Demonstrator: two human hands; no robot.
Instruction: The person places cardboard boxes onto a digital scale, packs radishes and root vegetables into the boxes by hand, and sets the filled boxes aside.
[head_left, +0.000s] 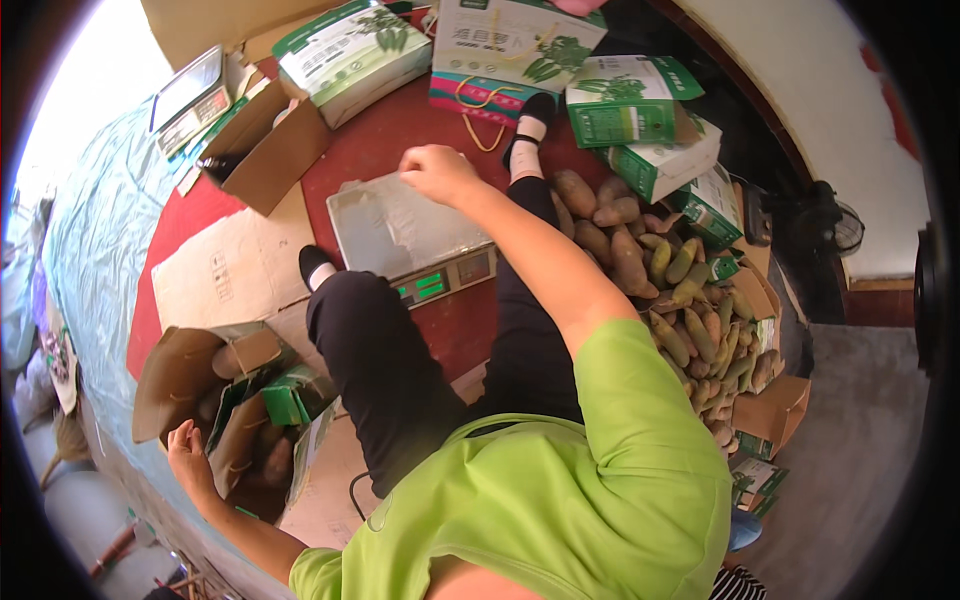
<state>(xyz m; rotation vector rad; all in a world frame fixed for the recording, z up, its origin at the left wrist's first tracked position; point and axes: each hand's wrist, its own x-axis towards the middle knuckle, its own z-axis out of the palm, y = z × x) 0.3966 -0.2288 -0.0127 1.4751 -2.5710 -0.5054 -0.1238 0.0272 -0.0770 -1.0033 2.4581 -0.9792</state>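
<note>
My right hand (pixel 437 172) is raised over the far edge of a platform scale (pixel 395 220). Its fingers are curled closed, and whatever they hold, if anything, is hidden. The scale has a pale, worn plate and a lit green display (pixel 429 285) on its near side. On the left, my left hand (pixel 188 455) hangs beside an open cardboard box (pixel 165 375), fingers loosely apart and holding nothing. Brown tubers (pixel 278 462) and a green carton piece (pixel 290 398) show inside that box. My legs straddle the scale.
To the right lies a large heap of brown and greenish long tubers (pixel 690 300). Green-and-white cartons (pixel 350 60) and a gift bag (pixel 510 50) stand at the back. An open brown box (pixel 265 150) and a smaller scale (pixel 190 95) are at the far left. A fan (pixel 840 225) stands at right.
</note>
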